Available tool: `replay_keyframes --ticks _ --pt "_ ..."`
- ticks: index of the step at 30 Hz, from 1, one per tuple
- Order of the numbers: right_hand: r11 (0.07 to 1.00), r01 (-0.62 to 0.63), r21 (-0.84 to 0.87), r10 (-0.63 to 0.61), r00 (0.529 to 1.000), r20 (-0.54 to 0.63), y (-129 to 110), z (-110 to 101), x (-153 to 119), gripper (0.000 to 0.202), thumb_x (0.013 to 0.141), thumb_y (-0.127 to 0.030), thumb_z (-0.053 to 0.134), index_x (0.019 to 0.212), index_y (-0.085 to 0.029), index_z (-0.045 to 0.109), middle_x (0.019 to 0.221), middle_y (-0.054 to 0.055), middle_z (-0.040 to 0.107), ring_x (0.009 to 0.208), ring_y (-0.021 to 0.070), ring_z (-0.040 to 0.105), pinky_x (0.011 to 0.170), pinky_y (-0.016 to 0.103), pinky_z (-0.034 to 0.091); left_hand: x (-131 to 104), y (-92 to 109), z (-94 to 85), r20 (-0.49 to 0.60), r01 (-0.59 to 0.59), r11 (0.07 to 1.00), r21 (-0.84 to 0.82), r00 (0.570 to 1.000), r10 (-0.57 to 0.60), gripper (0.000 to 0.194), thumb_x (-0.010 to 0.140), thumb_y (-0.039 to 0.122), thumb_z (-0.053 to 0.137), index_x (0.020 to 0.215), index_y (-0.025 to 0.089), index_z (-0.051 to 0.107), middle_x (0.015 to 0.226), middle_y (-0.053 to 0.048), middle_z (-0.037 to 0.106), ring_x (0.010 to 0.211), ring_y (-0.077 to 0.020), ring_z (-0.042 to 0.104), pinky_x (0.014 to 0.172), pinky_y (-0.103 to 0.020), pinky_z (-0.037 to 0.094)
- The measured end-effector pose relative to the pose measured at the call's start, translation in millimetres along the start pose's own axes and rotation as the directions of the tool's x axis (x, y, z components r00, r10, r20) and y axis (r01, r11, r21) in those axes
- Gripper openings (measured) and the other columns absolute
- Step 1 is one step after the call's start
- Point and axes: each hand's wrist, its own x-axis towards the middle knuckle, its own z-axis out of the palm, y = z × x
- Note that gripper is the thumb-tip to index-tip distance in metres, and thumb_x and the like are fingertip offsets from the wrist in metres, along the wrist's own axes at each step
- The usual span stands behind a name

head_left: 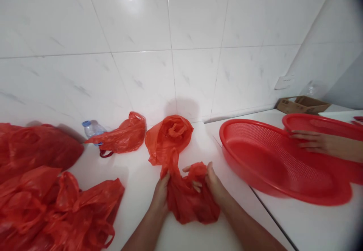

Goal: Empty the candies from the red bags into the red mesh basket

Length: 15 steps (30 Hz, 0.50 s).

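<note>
We see a white table (pixel 136 194) by a shiny tile wall (pixel 138 81), with two red baskets (pixel 255 152), one box (pixel 295 106) and one blue-capped bottle (pixel 92 129). We have one red bag (pixel 193 207) in the middle, just in front of one roll (pixel 170 137): our left hand (pixel 161 190) pinches one side, and our right hand (pixel 214 185) grips the other, some fingers poking through.

Open gap between hands (pixel 161 190) and bag pile (pixel 70 209), basket (pixel 255 156) blocking right, wall (pixel 195 77) behind
</note>
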Motion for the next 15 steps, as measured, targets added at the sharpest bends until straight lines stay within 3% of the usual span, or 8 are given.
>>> replay_keyframes --ticks 2,5,8,10,12,15 --pt "0.994 -0.009 -0.107 0.004 0.999 -0.048 1.4 1.7 0.1 0.067 0.087 -0.067 0.026 0.101 -0.014 0.065 0.05 -0.005 0.038 0.049 0.0108 0.04 0.055 0.026 0.033 0.5 -1.9 -0.6 -0.018 -0.043 0.998 0.047 0.999 0.044 0.022 0.075 0.036 0.067 0.081 0.017 0.059 0.067 -0.003 0.066 0.061 -0.0185 0.065 0.061 -0.031 0.053" --pt "0.975 -0.017 -0.22 -0.002 0.996 -0.087 2.1 4.6 2.6 0.055 0.085 -0.057 0.049 0.124 -0.017 0.054 0.052 -0.006 0.044 0.045 0.0079 0.037 0.05 0.023 0.031 -1.7 -2.8 1.9 -0.04 -0.075 0.994 0.073 0.996 0.078 0.02 0.073 0.033 0.07 0.079 0.017 0.058 0.061 0.0 0.063 0.054 -0.0148 0.061 0.053 -0.026 0.048" --pt "0.966 -0.012 -0.257 0.003 0.999 -0.038 1.9 10.2 3.9 0.072 0.077 -0.048 0.065 0.138 -0.022 0.036 0.054 -0.009 0.047 0.043 0.0066 0.036 0.044 0.02 0.028 -8.4 -2.9 11.0 -0.013 -0.115 0.982 0.147 0.993 0.118 0.02 0.074 0.031 0.068 0.086 0.017 0.061 0.066 0.0 0.064 0.056 -0.0141 0.061 0.054 -0.024 0.047" --pt "0.969 0.024 -0.244 -0.02 1.0 0.019 2.8 14.3 3.5 0.067 0.073 -0.044 0.069 0.132 -0.023 0.043 0.058 -0.007 0.051 0.045 0.007 0.041 0.045 0.02 0.031 -13.1 -4.3 18.6 0.06 -0.173 0.954 0.244 0.985 0.163 0.02 0.076 0.032 0.065 0.091 0.018 0.062 0.073 -0.001 0.065 0.06 -0.0144 0.061 0.056 -0.025 0.047" --pt "0.973 0.054 -0.223 -0.044 0.998 0.05 5.6 16.4 3.5 0.048 0.071 -0.039 0.072 0.114 -0.022 0.057 0.066 -0.004 0.056 0.05 0.0077 0.046 0.049 0.021 0.035 -15.8 -6.9 24.0 0.146 -0.224 0.916 0.331 0.972 0.185 0.02 0.077 0.032 0.064 0.092 0.018 0.062 0.078 -0.001 0.065 0.063 -0.0148 0.061 0.058 -0.025 0.047" --pt "0.978 0.044 -0.206 -0.052 0.998 -0.034 12.8 12.7 7.4 0.024 0.073 -0.038 0.069 0.082 -0.017 0.062 0.062 -0.003 0.056 0.049 0.0073 0.045 0.051 0.022 0.035 -15.7 -11.2 23.7 0.148 -0.263 0.876 0.403 0.964 0.221 0.023 0.073 0.03 0.067 0.092 0.018 0.059 0.081 -0.002 0.064 0.067 -0.0156 0.061 0.06 -0.026 0.048"
